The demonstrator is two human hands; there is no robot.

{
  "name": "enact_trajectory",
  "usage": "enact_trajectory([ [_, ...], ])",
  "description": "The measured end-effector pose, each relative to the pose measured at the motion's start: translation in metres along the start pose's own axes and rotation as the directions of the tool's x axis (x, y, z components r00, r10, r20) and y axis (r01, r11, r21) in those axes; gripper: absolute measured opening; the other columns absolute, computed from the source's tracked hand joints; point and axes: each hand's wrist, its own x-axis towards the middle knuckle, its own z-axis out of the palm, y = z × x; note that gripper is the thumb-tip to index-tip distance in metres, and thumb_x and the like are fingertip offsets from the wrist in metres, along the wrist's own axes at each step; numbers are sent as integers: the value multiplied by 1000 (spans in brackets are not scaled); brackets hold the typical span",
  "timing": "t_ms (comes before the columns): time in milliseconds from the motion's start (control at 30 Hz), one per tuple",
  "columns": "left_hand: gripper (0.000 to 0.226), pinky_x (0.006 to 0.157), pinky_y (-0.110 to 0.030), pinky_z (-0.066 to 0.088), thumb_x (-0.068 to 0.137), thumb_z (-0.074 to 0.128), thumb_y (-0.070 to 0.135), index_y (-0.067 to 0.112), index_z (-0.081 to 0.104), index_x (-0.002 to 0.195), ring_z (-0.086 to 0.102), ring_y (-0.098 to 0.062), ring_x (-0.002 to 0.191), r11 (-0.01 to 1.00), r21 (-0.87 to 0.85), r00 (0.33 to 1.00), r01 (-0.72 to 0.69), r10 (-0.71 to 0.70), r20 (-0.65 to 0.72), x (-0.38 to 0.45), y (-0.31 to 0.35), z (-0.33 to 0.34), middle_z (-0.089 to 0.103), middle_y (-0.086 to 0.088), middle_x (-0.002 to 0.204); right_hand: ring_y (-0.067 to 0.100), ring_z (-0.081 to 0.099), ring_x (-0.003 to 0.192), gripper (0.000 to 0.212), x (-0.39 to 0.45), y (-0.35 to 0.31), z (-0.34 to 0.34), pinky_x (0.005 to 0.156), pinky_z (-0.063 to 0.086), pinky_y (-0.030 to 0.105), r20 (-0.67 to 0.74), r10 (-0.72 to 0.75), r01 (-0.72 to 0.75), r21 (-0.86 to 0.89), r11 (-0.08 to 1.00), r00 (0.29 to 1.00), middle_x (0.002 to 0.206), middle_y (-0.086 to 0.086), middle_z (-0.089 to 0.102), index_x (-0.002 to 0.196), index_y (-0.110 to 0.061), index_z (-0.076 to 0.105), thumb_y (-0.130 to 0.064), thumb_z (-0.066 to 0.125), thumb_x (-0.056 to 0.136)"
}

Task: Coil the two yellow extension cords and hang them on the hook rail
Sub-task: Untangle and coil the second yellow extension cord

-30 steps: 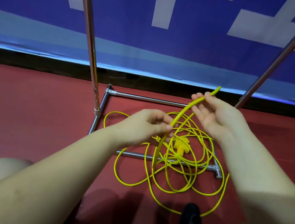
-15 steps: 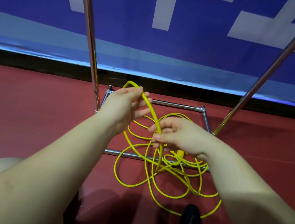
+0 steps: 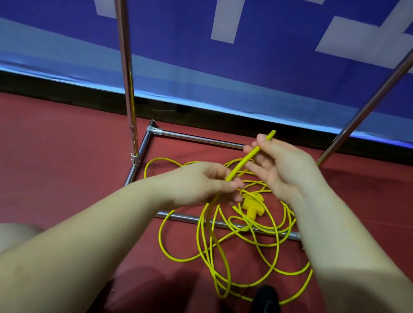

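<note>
Two shiny chrome rack poles [image 3: 123,60] rise from the red floor [image 3: 36,155] at upper left and upper right; no hook rail shows. At centre, the left hand [image 3: 203,186] is pinched together on a thin yellow extension cord [image 3: 240,244], likely anchoring a loop. Right of it, the right hand [image 3: 282,169], fingers loosely apart, steadies the cord's raised end, seemingly to feed it. The tangle lies across the base bar. The blue banner [image 3: 215,62] carries large white shapes I cannot read.
</note>
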Motion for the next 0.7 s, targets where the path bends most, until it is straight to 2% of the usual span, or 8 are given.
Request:
enact_trajectory([
  [100, 17, 72, -18, 51, 99, 41, 6, 15, 55, 94, 62, -10, 76, 995, 93, 998, -44, 48, -37, 0, 1, -5, 65, -2, 84, 18, 64, 82, 5, 1, -3, -2, 60, 59, 28, 22, 3, -3, 7, 1000, 1000, 85, 6, 59, 91, -8, 55, -11, 52, 93],
  [167, 18, 68, -21, 53, 100, 40, 8, 15, 54, 92, 65, -8, 72, 996, 55, 991, -66, 72, -115, -1, 4, -8, 65, -2, 83, 22, 63, 92, 16, 1, -1, -3, 66, 58, 33, 55, 34, -26, -131, 991, 998, 94, 7, 61, 107, -9, 54, -17, 54, 93],
  [267, 17, 63, -24, 56, 100, 40, 10, 14, 54, 90, 66, -8, 66, 973, -183, 957, -141, 86, -278, 0, 10, -13, 64, -3, 81, 18, 63, 92, 22, -2, 5, -4, 77, 53, 36, 121, 121, -65, -388, 919, 985, 100, 5, 62, 110, -16, 54, -22, 58, 90],
  [367, 18, 59, -25, 58, 100, 39, 8, 11, 54, 92, 69, -11, 65, 885, -403, 908, -232, 49, -416, 2, 14, -21, 64, -5, 83, 12, 63, 95, 16, -9, 15, -2, 89, 45, 34, 234, 293, -70, -661, 747, 927, 101, -2, 66, 105, -23, 58, -27, 59, 89],
  [467, 15, 57, -25, 58, 100, 39, 8, 9, 54, 97, 70, -11, 63, 800, -518, 882, -302, 28, -470, 2, 17, -27, 64, -6, 85, 12, 63, 94, 16, -14, 26, 4, 81, 44, 24, 333, 351, 55, -789, 612, 875, 106, 6, 69, 104, -23, 61, -23, 62, 88],
  [567, 14, 65, -25, 59, 100, 42, 12, 8, 53, 106, 70, -12, 72, 757, -555, 865, -344, 26, -500, 2, 20, -33, 65, -6, 92, 5, 65, 77, 14, -16, 28, 8, 65, 46, 13, 408, 293, 101, -713, 694, 865, 88, 3, 69, 94, -20, 60, -7, 53, 93],
  [633, 18, 74, -27, 57, 99, 45, 18, 9, 52, 113, 69, -14, 83, 789, -517, 869, -332, 43, -492, 3, 21, -37, 66, -5, 98, 3, 67, 75, 18, -15, 22, 7, 65, 50, 17, 384, 238, 92, -670, 737, 892, 83, -4, 66, 94, -21, 59, -7, 48, 95],
  [700, 24, 84, -31, 53, 99, 46, 22, 12, 50, 120, 66, -18, 93, 856, -446, 892, -261, 38, -450, 3, 18, -36, 66, -5, 103, 8, 68, 77, 18, -11, 16, 4, 69, 55, 26, 342, 180, 51, -569, 820, 922, 83, -2, 65, 96, -19, 59, -6, 47, 95],
])
